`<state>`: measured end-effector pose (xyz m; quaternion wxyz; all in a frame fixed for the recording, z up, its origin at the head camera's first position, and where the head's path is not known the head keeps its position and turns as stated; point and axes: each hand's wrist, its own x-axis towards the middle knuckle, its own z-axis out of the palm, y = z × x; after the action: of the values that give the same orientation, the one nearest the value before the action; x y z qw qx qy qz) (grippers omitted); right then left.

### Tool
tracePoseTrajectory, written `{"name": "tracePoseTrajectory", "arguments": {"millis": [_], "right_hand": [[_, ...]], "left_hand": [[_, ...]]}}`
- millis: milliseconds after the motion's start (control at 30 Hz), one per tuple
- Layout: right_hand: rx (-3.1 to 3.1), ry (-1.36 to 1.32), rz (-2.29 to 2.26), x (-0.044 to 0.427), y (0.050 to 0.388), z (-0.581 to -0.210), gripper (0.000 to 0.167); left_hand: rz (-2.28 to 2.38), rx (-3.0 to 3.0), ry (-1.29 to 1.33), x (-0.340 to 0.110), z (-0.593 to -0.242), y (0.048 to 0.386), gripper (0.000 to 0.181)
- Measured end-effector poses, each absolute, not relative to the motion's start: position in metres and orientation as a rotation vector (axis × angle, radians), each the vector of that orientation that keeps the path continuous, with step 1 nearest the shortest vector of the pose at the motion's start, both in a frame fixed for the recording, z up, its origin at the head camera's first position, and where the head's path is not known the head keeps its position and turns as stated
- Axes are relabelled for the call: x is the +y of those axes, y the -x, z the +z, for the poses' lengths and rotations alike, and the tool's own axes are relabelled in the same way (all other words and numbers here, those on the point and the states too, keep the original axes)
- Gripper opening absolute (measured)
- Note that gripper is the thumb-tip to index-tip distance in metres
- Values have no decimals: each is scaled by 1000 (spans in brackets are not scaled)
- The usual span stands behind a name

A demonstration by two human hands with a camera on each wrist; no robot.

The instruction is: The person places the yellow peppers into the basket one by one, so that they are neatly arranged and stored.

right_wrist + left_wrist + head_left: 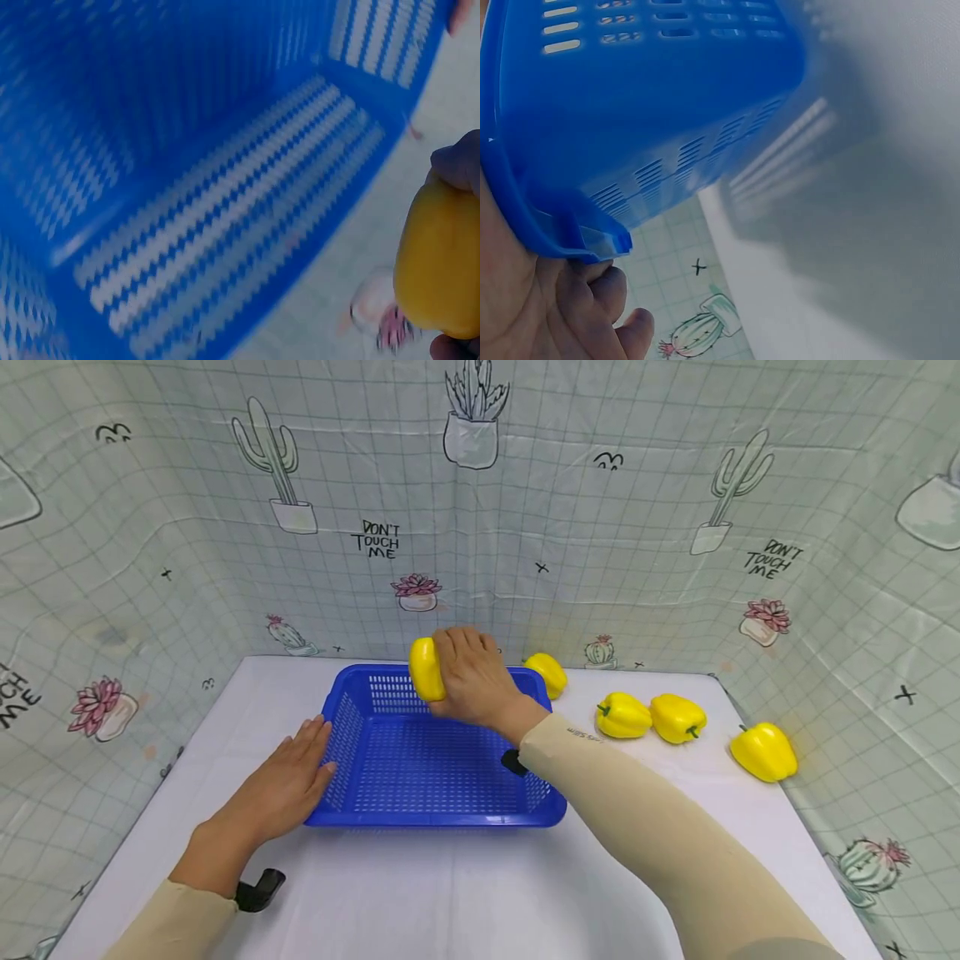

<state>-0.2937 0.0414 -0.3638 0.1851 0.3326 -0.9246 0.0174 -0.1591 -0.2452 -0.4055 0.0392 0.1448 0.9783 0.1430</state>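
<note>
A yellow bell pepper (427,669) is gripped by my right hand (474,681), held above the back part of a blue plastic basket (435,820). The right wrist view shows the same pepper (439,259) between thumb and fingers, beside the basket's slotted wall (97,217). No pepper lies in the basket. My left hand (283,783) rests against the basket's left rim with its fingers extended. In the left wrist view that hand (577,307) touches the rim from outside, near a corner of the basket (630,97).
One yellow pepper (547,675) lies behind the basket's back right corner. Two more, one (624,716) beside another (678,718), lie to the right, and a further one (763,752) sits near the right edge of the white table (480,893). A patterned cloth (480,552) hangs around the table.
</note>
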Motion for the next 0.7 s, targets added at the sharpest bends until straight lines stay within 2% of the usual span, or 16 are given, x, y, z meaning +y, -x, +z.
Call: {"name": "tracePoseTrajectory", "arguments": {"millis": [267, 700], "right_hand": [[-2644, -1051, -20, -1, 290, -397, 93], [-2707, -1066, -117, -16, 296, -430, 90]], "left_hand": [[407, 3018, -416, -240, -406, 158, 67], [367, 3023, -408, -240, -406, 156, 69]]}}
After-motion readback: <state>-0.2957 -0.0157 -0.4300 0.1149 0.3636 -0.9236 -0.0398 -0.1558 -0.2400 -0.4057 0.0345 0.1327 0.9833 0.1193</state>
